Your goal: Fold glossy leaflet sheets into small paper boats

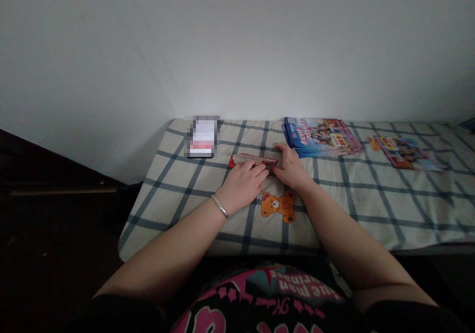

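Here, toward the far edge of the checked cloth [178, 194]: phone [203, 136], then left hand [243, 179] flat, fingertips on the red packet [254, 160] (long axis left-right), right hand [291, 168] flat at its right end. Neither clasps it; both equally near. Blue books [321, 136] just beyond.

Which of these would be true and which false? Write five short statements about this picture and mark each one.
1. The left hand and the right hand both touch the red packet. True.
2. The bracelet sits on the right wrist. False: it is on the left wrist.
3. The blue books lie to the right of the hands. True.
4. The cloth is plain white. False: it is checked, with a bear print.
5. The phone lies on top of the books. False: it lies apart, left of the hands.
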`<state>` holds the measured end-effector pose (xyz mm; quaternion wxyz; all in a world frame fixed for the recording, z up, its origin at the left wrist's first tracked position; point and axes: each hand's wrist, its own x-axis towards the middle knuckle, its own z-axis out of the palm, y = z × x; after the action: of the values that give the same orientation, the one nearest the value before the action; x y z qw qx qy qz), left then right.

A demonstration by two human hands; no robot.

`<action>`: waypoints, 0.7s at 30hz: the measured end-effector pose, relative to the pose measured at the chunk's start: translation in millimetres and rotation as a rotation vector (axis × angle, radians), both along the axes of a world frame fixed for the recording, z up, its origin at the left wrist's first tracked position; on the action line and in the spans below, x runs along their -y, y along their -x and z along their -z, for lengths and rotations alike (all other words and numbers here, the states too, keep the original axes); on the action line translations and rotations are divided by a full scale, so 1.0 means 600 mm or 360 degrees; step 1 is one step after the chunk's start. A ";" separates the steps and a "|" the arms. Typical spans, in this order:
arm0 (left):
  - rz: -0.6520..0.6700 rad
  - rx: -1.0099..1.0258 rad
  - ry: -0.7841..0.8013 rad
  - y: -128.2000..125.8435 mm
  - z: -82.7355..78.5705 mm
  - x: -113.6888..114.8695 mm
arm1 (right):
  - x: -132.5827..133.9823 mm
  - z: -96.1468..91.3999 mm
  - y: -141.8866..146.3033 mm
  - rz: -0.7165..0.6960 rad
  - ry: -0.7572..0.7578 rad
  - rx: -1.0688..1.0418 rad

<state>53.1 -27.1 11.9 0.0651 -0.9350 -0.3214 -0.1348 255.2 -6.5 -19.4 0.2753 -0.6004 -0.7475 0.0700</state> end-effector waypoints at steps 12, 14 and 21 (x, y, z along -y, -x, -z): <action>-0.0012 -0.0092 0.0011 0.001 -0.008 0.007 | -0.005 0.002 -0.004 0.0008 0.0005 -0.0006; -0.0007 -0.0089 0.0019 0.002 -0.008 0.008 | -0.005 0.003 -0.005 0.0004 -0.0004 0.0003; -0.0032 -0.0104 0.0026 0.007 -0.014 0.014 | -0.006 0.007 -0.006 0.0001 -0.0005 0.0021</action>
<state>48.8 -35.8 20.5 0.0693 -0.9361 -0.3297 -0.1008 258.8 -3.1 -23.5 0.2714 -0.6005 -0.7493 0.0648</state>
